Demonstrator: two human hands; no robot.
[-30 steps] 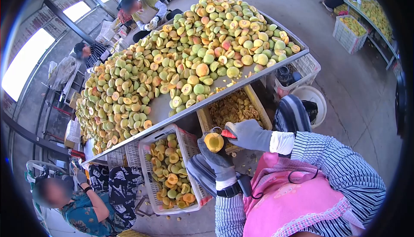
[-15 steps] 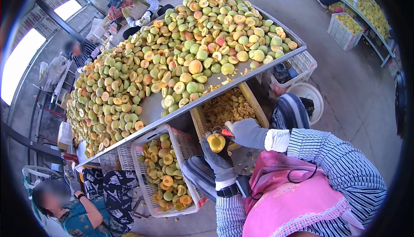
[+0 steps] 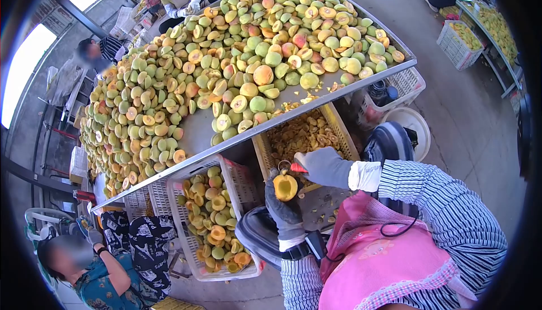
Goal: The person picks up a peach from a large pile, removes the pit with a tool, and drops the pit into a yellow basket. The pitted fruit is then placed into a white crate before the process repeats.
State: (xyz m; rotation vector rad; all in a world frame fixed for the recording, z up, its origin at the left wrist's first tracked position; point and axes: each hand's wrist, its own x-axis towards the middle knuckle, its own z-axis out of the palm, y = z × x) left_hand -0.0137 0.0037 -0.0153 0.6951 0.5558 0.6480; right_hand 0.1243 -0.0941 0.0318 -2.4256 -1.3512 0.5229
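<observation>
Your L hand [image 3: 285, 211] fingers cup the peach half [image 3: 285, 186], R hand [image 3: 324, 166] pinches the red tool [image 3: 297, 168] against it. Pitting step, prob.; next needs a clean scoop and a steady grip.

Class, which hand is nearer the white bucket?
Right. The right hand, gripping a red-handled tool, lies left of the white bucket; the left hand, holding a peach half, is farther, lower left.

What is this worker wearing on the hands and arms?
Both hands wear grey gloves, the left hand darker than the right hand. White cuffs show at the wrists, above them long sleeves striped blue and white. A black band sits on the left wrist, and a thin black cable lies across the pink apron.
</observation>
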